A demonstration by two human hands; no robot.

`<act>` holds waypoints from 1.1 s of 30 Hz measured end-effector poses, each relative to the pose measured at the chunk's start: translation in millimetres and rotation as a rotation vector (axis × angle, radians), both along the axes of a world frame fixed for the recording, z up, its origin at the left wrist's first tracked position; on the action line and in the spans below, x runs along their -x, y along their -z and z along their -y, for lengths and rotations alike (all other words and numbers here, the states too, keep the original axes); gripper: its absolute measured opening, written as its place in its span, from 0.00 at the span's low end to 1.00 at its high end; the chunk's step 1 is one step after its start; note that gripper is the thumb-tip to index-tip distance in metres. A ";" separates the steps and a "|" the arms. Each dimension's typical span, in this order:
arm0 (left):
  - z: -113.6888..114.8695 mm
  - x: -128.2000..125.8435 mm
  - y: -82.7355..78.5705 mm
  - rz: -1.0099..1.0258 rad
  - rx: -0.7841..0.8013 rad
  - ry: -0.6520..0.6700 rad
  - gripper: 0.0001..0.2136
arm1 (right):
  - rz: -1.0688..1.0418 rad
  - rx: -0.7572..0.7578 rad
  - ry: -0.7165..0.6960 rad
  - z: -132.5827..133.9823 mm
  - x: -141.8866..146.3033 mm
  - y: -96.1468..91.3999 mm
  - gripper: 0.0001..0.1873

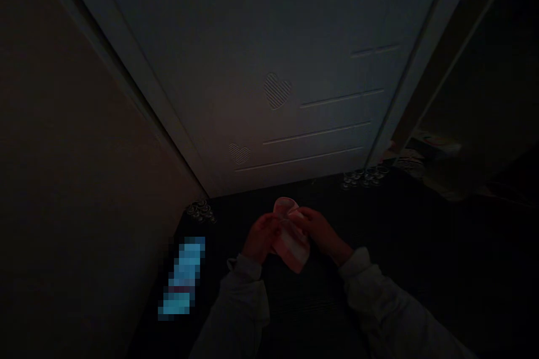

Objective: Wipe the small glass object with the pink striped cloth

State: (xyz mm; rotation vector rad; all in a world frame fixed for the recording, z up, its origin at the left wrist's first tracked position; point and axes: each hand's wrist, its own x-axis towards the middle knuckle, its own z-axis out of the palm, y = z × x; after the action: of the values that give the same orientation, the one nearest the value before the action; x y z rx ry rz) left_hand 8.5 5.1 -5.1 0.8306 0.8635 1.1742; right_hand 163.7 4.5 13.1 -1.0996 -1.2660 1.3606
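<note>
The room is very dark. My left hand (261,235) and my right hand (320,233) meet in the lower middle of the view, both closed on a small pink and white piece of cloth (290,238), striped, maybe a sock. My left hand pinches its left side and my right hand grips its upper right edge. Light sleeves cover both forearms. Under the hands lies a dark surface (311,303).
A pale door (269,67) with two striped heart shapes stands straight ahead, a wall (63,151) to the left. A bright blue blurred patch (183,277) glows at lower left. Small shiny round things (364,178) lie by the door's foot, clutter at right.
</note>
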 end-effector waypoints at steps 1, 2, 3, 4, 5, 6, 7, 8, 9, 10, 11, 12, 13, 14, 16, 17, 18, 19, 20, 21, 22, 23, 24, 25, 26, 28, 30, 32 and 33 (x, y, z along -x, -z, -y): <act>0.1 0.1 -0.7 0.011 0.010 0.001 0.13 | 0.001 -0.001 -0.002 0.3 0.2 -0.5 0.13; 0.2 0.1 -1.4 0.022 0.018 0.000 0.13 | 0.002 -0.002 -0.004 0.4 0.4 -0.7 0.13; 0.3 0.2 -2.1 0.032 0.024 -0.002 0.13 | 0.001 -0.005 -0.008 0.4 0.6 -0.5 0.12; 0.3 0.2 -2.7 0.043 0.028 -0.001 0.13 | 0.004 -0.006 -0.009 0.2 0.8 0.0 0.12; 0.4 0.1 -3.2 0.054 0.032 0.001 0.13 | 0.013 -0.009 -0.009 0.0 1.1 0.8 0.12; 0.3 0.0 -3.7 0.065 0.037 0.000 0.12 | 0.021 -0.014 -0.009 -0.3 1.4 1.6 0.12; 0.2 -0.4 -4.1 0.072 0.044 -0.005 0.12 | 0.027 -0.023 -0.011 -0.5 1.8 2.4 0.12; 0.1 -0.8 -4.6 0.076 0.051 -0.014 0.12 | 0.032 -0.035 -0.014 -0.6 2.2 2.9 0.12; -0.1 -1.4 -5.1 0.075 0.059 -0.025 0.13 | 0.036 -0.047 -0.015 -0.5 2.7 3.1 0.11; -0.2 -2.0 -5.7 0.071 0.066 -0.034 0.13 | 0.041 -0.060 -0.012 -0.2 3.2 3.0 0.11; -0.3 -2.7 -6.2 0.067 0.074 -0.039 0.14 | 0.049 -0.071 -0.006 0.3 3.6 2.5 0.11; -0.4 -3.3 -6.8 0.065 0.079 -0.038 0.14 | 0.060 -0.077 0.002 0.9 3.9 1.8 0.11; -0.5 -3.8 -7.3 0.065 0.082 -0.030 0.14 | 0.070 -0.081 0.009 1.4 4.2 0.8 0.11; -0.5 -4.3 -7.8 0.068 0.086 -0.021 0.14 | 0.076 -0.084 0.012 2.0 4.3 -0.2 0.11; -0.6 -5.1 -8.5 0.079 0.095 -0.013 0.15 | 0.087 -0.094 0.016 2.7 4.2 -1.9 0.11; -0.6 -5.4 -8.8 0.084 0.098 -0.016 0.15 | 0.095 -0.103 0.014 2.8 4.0 -2.5 0.11; -0.6 -5.7 -9.1 0.085 0.102 -0.018 0.15 | 0.104 -0.112 0.015 2.8 3.8 -3.0 0.11; -0.6 -6.0 -9.5 0.081 0.106 -0.019 0.15 | 0.114 -0.120 0.017 2.7 3.6 -3.3 0.10; -0.6 -6.4 -9.8 0.073 0.108 -0.019 0.16 | 0.121 -0.125 0.016 2.6 3.3 -3.5 0.10; -0.6 -6.8 -10.0 0.063 0.107 -0.019 0.16 | 0.122 -0.127 0.012 2.5 3.1 -3.7 0.11; -0.7 -7.2 -10.3 0.054 0.104 -0.020 0.17 | 0.119 -0.124 0.007 2.3 2.9 -3.8 0.11; -0.7 -7.5 -10.5 0.045 0.104 -0.023 0.17 | 0.112 -0.115 0.004 2.2 2.7 -3.7 0.11; -0.7 -7.8 -10.7 0.037 0.107 -0.032 0.17 | 0.102 -0.101 0.004 2.1 2.5 -3.5 0.11; -0.7 -7.9 -11.0 0.034 0.111 -0.047 0.17 | 0.088 -0.083 0.004 1.9 2.3 -3.0 0.11; -0.6 -7.9 -11.4 0.036 0.111 -0.062 0.17 | 0.070 -0.062 0.011 1.6 2.1 -2.3 0.11; -0.2 -7.5 -12.7 0.058 0.089 -0.080 0.18 | 0.035 -0.026 0.029 0.6 1.8 -0.1 0.12; 0.6 -6.7 -14.0 0.082 0.038 -0.089 0.18 | 0.007 -0.007 0.049 -0.7 1.5 2.5 0.13; 1.2 -5.9 -14.5 0.060 -0.014 -0.085 0.19 | -0.011 0.003 0.071 -1.8 1.1 4.4 0.13; 1.3 -5.6 -14.2 0.033 -0.033 -0.082 0.20 | -0.024 0.011 0.077 -2.1 0.9 4.9 0.14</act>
State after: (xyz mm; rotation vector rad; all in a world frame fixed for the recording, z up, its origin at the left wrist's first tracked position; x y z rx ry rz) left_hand 14.2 3.8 9.0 0.8069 0.8595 1.2742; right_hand 162.7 6.6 8.2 -1.1254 -1.1882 1.3202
